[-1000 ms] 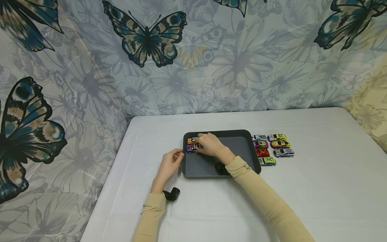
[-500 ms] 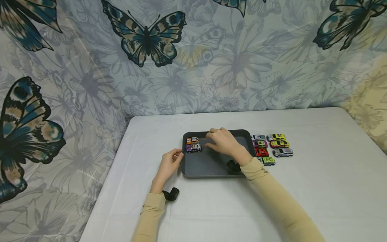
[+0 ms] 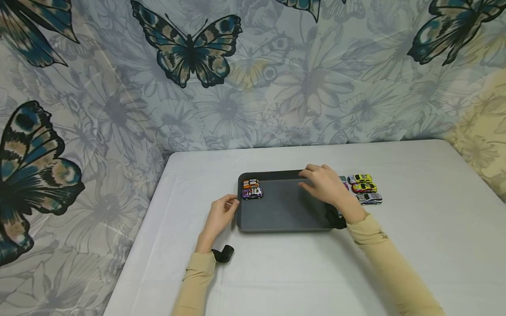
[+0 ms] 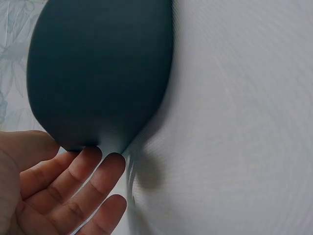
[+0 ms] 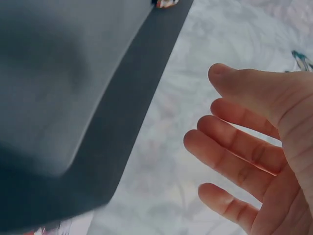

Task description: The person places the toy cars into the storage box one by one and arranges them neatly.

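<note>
A dark grey tray (image 3: 276, 215) lies on the white-covered table. Two toy cars, an orange one (image 3: 251, 183) and a purple one (image 3: 252, 193), stand side by side in its far left corner. My left hand (image 3: 221, 214) has its fingertips against the tray's left rim; in the left wrist view the relaxed fingers (image 4: 110, 171) touch the tray's edge (image 4: 98, 78). Over the tray's right side is my right hand (image 3: 326, 185), holding nothing. Its fingers are spread and loosely bent in the right wrist view, where the tray's rim (image 5: 132, 88) runs beside them.
Right of the tray stand more toy cars: a yellow one (image 3: 359, 178), a yellow-and-red one (image 3: 364, 188) and a silver one (image 3: 369, 199). Others are mostly hidden behind my right hand and wrist. A butterfly-print cloth (image 3: 253, 109) hangs behind the table.
My right hand has let go of the purple toy car and moved right across the tray to its right edge. The two cars stay in the corner, and my left hand stays at the rim.
</note>
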